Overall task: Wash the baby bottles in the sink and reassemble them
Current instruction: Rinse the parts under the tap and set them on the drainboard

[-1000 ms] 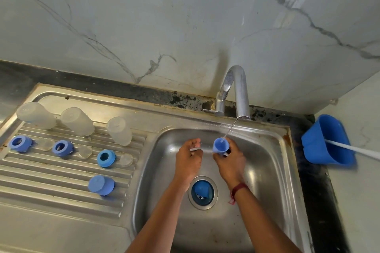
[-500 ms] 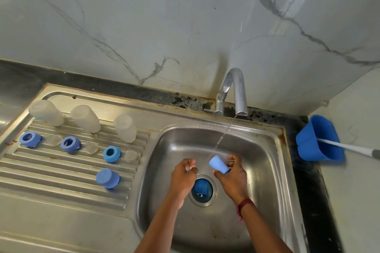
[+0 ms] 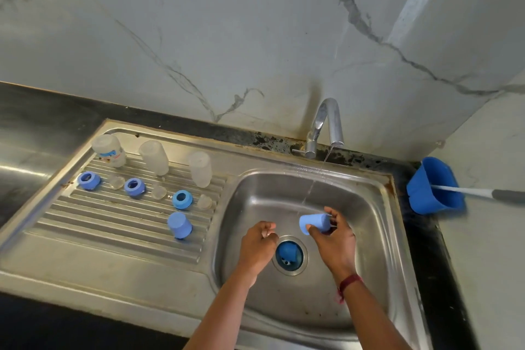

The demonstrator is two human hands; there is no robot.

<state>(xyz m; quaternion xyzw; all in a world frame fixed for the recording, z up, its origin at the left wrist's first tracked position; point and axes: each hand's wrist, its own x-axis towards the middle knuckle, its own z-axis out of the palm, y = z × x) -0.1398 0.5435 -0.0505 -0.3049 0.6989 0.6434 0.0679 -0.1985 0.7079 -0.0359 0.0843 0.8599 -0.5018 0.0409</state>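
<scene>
My right hand point(image 3: 336, 246) holds a light blue bottle cap point(image 3: 314, 223) on its side over the sink basin point(image 3: 366, 236), just under a thin stream of water point(image 3: 311, 187). My left hand point(image 3: 260, 246) is a closed fist beside it, above the drain; I cannot tell whether anything small is inside. A second blue cap point(image 3: 287, 253) lies in the drain. On the drainboard point(image 3: 85, 224) stand three clear bottles point(image 3: 154, 158) upside down, three blue rings point(image 3: 134, 187), three clear nipples point(image 3: 159, 192) and one more blue cap point(image 3: 179, 225).
The faucet point(image 3: 326, 122) is running at the back of the basin. A blue holder point(image 3: 431, 186) with a white long-handled brush point(image 3: 468, 190) lies on the dark counter at the right. Marble wall rises behind the sink.
Both hands dropped from just under the spout toward the drain. The cap in my right hand tipped from upright onto its side. The parts on the drainboard stayed put.
</scene>
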